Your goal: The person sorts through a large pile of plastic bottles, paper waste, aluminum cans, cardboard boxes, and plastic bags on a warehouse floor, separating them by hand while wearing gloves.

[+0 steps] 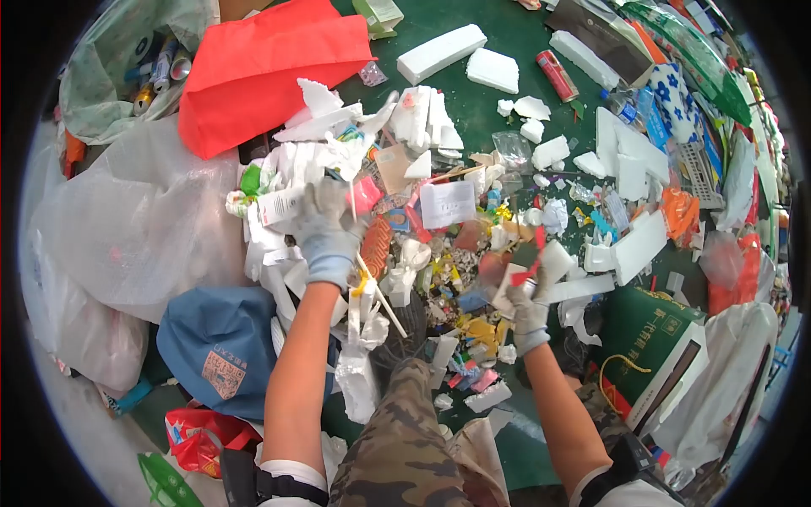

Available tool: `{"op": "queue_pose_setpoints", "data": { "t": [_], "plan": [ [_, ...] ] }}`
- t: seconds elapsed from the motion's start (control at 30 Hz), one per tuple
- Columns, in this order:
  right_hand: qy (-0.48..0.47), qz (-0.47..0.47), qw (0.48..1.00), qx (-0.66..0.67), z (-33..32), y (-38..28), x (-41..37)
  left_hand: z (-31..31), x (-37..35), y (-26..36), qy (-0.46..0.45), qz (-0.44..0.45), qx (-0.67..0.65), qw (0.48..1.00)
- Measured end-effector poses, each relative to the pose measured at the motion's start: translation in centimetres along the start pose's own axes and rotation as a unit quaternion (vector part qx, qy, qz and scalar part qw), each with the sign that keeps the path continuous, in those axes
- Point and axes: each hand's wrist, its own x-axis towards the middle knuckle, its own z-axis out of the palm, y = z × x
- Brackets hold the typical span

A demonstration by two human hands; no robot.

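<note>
My left hand (325,228), in a grey-white glove, reaches over the heap with fingers spread and slightly blurred. Beside its outer edge is a white printed carton (280,205); a firm grip on it does not show. My right hand (530,314), gloved as well, has its fingers curled at the right of the heap around the lower end of a red strip (537,253). A flat white piece (507,290) lies against those fingers. Between the hands spreads mixed small litter (460,270), with a white paper label (448,204) and a thin stick (382,296).
White foam blocks (442,53) and a red can (557,76) lie on the green surface (414,24). At the left are a red bag (270,68), a clear plastic sack (144,220) and a blue cap (215,342). A green box (646,338) stands at the right.
</note>
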Motion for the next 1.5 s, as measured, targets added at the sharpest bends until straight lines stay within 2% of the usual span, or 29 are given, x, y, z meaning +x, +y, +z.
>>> {"op": "queue_pose_setpoints", "data": {
  "t": [0.07,0.13,0.17,0.2,0.3,0.37,0.47,0.53,0.57,0.6,0.63,0.67,0.7,0.73,0.77,0.8,0.83,0.9,0.97,1.0,1.1,1.17,1.23,1.27,1.3,1.37,1.4,1.43,1.5],
  "plan": [
    [-0.006,-0.056,0.998,-0.006,-0.8,-1.2,0.4,-0.1,-2.0,3.1,-0.070,0.034,0.149,0.986],
    [-0.015,-0.150,0.988,-0.044,0.1,-2.1,0.5,0.8,-2.1,3.5,-0.089,0.037,0.188,0.977],
    [-0.017,-0.149,0.988,-0.042,0.9,-2.6,0.6,1.3,-2.0,3.4,-0.109,0.041,0.226,0.967],
    [-0.067,-0.162,0.981,-0.080,2.7,-4.1,0.5,1.5,-1.3,2.5,-0.071,0.058,0.139,0.986],
    [-0.227,-0.217,0.935,-0.163,9.2,-6.0,3.1,1.9,0.0,-0.8,-0.056,0.066,0.037,0.996],
    [-0.288,-0.139,0.898,-0.301,15.6,-8.0,5.2,1.6,-0.2,-1.0,-0.021,0.083,0.066,0.994],
    [-0.414,-0.229,0.805,-0.358,21.3,-0.9,11.7,3.8,-0.5,-3.5,0.069,-0.007,-0.255,0.964],
    [-0.198,-0.229,0.708,-0.638,23.9,-1.9,11.4,4.7,-0.9,-4.8,0.077,-0.055,-0.301,0.949],
    [-0.199,-0.228,0.709,-0.636,24.1,-2.4,11.5,5.0,-1.0,-5.4,0.083,-0.104,-0.350,0.927],
    [-0.207,-0.185,0.679,-0.679,23.9,-2.7,11.8,3.8,-1.3,-4.9,0.035,-0.144,-0.485,0.862],
    [-0.213,-0.140,0.646,-0.720,23.6,-2.8,12.2,2.8,-1.5,-4.9,0.034,-0.144,-0.484,0.863],
    [-0.186,-0.223,0.641,-0.710,22.6,-1.2,12.7,1.8,-1.5,-4.9,0.036,-0.116,-0.487,0.865],
    [-0.185,-0.221,0.641,-0.711,22.2,-1.8,12.5,0.7,-1.5,-4.6,0.036,-0.088,-0.491,0.866],
    [-0.254,-0.203,0.569,-0.755,21.9,-3.2,12.2,-1.7,-1.3,-3.0,0.020,-0.128,-0.402,0.907],
    [-0.320,-0.184,0.489,-0.790,21.5,-4.0,12.0,-1.5,-0.4,-3.0,0.018,-0.127,-0.405,0.905],
    [-0.279,-0.273,0.480,-0.786,20.3,-1.9,12.1,-1.3,0.9,-3.2,0.016,-0.147,-0.513,0.846],
    [-0.279,-0.273,0.476,-0.788,19.9,-2.3,11.4,-1.9,2.1,-2.3,0.014,-0.165,-0.612,0.773],
    [-0.299,-0.230,0.490,-0.785,19.3,-2.9,10.3,-2.7,3.7,-1.1,0.005,-0.195,-0.631,0.751],
    [-0.312,-0.230,0.482,-0.786,18.9,-3.0,10.5,-2.6,4.3,-0.7,0.060,-0.196,-0.608,0.767],
    [-0.319,-0.208,0.495,-0.781,18.8,-3.5,10.8,-1.6,4.3,-0.8,0.104,-0.194,-0.635,0.741],
    [-0.353,-0.189,0.524,-0.752,18.3,-7.1,11.2,-1.6,1.3,-1.5,0.105,-0.220,-0.640,0.729],
    [-0.325,-0.154,0.639,-0.680,16.4,-7.5,12.2,-1.1,-0.4,-2.6,0.133,-0.235,-0.639,0.720],
    [-0.219,-0.194,0.812,-0.504,13.6,-6.7,13.5,-1.9,-2.2,-3.1,0.121,-0.179,-0.665,0.715],
    [-0.190,-0.213,0.885,-0.368,11.8,-7.3,13.2,-1.9,-2.8,-2.9,0.146,-0.185,-0.642,0.730],
    [-0.160,-0.141,0.973,-0.093,11.5,-7.4,13.3,-1.8,-3.4,-2.3,0.144,-0.187,-0.645,0.727],
    [-0.087,-0.054,0.985,-0.140,9.1,-8.8,12.6,-1.6,-4.1,-0.7,0.150,-0.262,-0.625,0.720],
    [-0.091,-0.037,0.972,-0.213,10.0,-10.4,11.0,0.3,-4.1,-1.5,0.128,-0.233,-0.641,0.720],
    [-0.102,0.006,0.951,-0.292,11.2,-10.8,9.9,0.3,-4.2,-0.4,0.125,-0.231,-0.644,0.719],
    [-0.147,0.085,0.877,-0.449,13.7,-11.7,7.7,0.3,-5.0,2.8,-0.001,-0.247,-0.642,0.726]
  ]
}}
